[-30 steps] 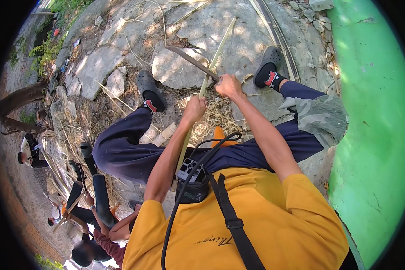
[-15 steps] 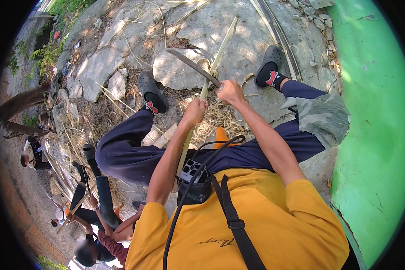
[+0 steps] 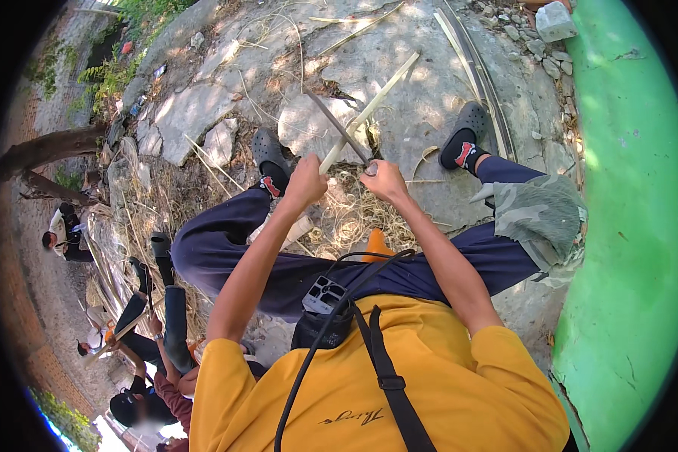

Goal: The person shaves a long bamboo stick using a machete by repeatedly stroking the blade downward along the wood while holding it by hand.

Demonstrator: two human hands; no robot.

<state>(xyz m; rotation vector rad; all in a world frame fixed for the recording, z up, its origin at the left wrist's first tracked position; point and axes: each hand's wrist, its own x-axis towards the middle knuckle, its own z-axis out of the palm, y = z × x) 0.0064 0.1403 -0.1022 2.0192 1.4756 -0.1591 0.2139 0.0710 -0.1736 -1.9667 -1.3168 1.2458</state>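
Observation:
My left hand (image 3: pixel 307 179) is closed around a pale, flat bamboo-like strip (image 3: pixel 388 89), which slants up and away to the right. In my right hand (image 3: pixel 385 181) is the handle of a knife, fingers wrapped around it. The long dark knife blade (image 3: pixel 326 113) points away to the left and crosses the strip just beyond my hands. Whether its edge bites into the strip, I cannot tell. Curled pale shavings (image 3: pixel 350 218) lie on the ground between my legs. The strip's near end is hidden at my left hand.
My feet in dark clogs (image 3: pixel 270 154) stand apart on broken concrete slabs (image 3: pixel 196 113). Long strips (image 3: pixel 478 90) lie beyond my right foot, beside a green wall (image 3: pixel 625 226). An orange object (image 3: pixel 378 245) sits between my legs. Other people (image 3: pixel 139 403) sit at the lower left.
My left hand has shifted left, farther from the right hand. The strip no longer shows running back past my left hand toward my lap. The whole view has shifted slightly.

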